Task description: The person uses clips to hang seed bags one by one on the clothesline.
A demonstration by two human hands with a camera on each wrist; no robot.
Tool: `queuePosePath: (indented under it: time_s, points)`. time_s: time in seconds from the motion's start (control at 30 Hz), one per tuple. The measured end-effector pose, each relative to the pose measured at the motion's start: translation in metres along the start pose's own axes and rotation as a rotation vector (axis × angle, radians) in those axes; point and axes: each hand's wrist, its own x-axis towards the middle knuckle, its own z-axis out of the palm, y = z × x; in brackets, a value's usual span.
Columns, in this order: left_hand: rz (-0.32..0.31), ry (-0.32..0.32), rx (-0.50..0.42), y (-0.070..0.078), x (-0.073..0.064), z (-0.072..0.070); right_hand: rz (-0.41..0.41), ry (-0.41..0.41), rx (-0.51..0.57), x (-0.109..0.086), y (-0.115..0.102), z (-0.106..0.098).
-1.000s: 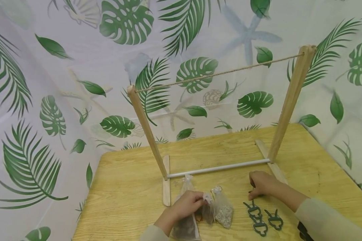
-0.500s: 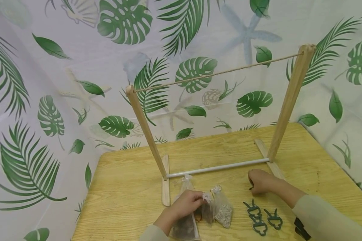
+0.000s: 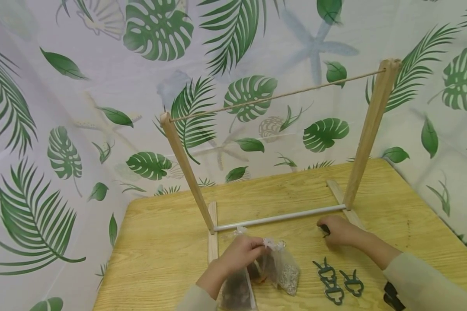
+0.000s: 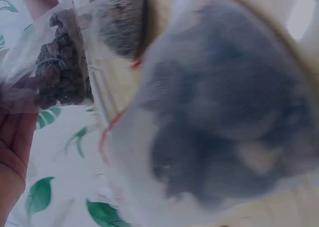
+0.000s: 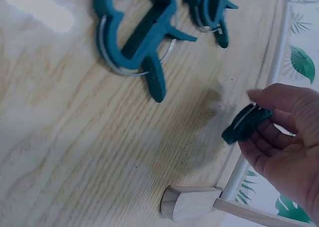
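My left hand (image 3: 239, 255) pinches the gathered neck of a small sheer drawstring bag (image 3: 267, 265); in the left wrist view that bag (image 4: 62, 62) holds dark reddish-brown lumps. A larger sheer bag (image 3: 235, 290) with dark contents lies below the left wrist. Just right of the pinched bag is another sheer bag (image 3: 289, 276), filled with pale grey bits. My right hand (image 3: 340, 231) holds a dark green spring clip (image 5: 247, 122) between thumb and fingers above the table. Nearer the body lie three similar clips, one of them a green clip (image 3: 352, 283) set apart.
A wooden frame stands on the table (image 3: 159, 246), with a left post (image 3: 188, 175), a right post (image 3: 369, 138) and a twine line (image 3: 280, 94) strung between their tops. A white rod (image 3: 280, 217) joins the bases. Leaf-print cloth (image 3: 288, 160) hangs behind.
My left hand has lifted the small bag's neck slightly. My right hand has turned a little, and the clip in it now shows more. The head view has shifted slightly.
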Motion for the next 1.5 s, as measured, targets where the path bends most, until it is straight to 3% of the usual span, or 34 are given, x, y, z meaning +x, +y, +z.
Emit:
queuePosePath:
  time_s: [0.1, 0.3, 0.53, 0.63, 0.77, 0.97, 1.23, 1.43, 1.5]
  points:
    - [-0.001, -0.007, 0.022, 0.009, 0.005, -0.007, -0.017, 0.03, 0.095, -0.001, -0.001, -0.003]
    - [-0.02, -0.042, 0.08, 0.025, 0.012, -0.023, 0.002, 0.075, 0.479, -0.002, -0.007, -0.014]
    - [0.023, 0.023, 0.162, 0.046, 0.016, -0.045, 0.015, 0.139, 0.887, -0.004, -0.016, -0.034]
    - [0.041, 0.055, 0.173, 0.051, 0.017, -0.053, 0.013, 0.135, 0.998, -0.004, -0.019, -0.042]
    - [0.059, 0.08, 0.15, 0.055, 0.021, -0.059, -0.012, 0.142, 1.037, -0.006, -0.023, -0.052]
    - [0.073, 0.098, 0.083, 0.064, 0.03, -0.064, -0.119, 0.14, 1.092, -0.008, -0.029, -0.071]
    - [0.094, 0.185, 0.113, 0.078, 0.046, -0.069, -0.205, 0.151, 1.058, -0.012, -0.052, -0.109]
    - [-0.036, 0.25, 0.12, 0.093, 0.063, -0.074, -0.278, 0.165, 1.012, -0.018, -0.071, -0.141]
    - [-0.052, 0.278, 0.113, 0.099, 0.07, -0.077, -0.284, 0.183, 0.987, -0.02, -0.078, -0.152]
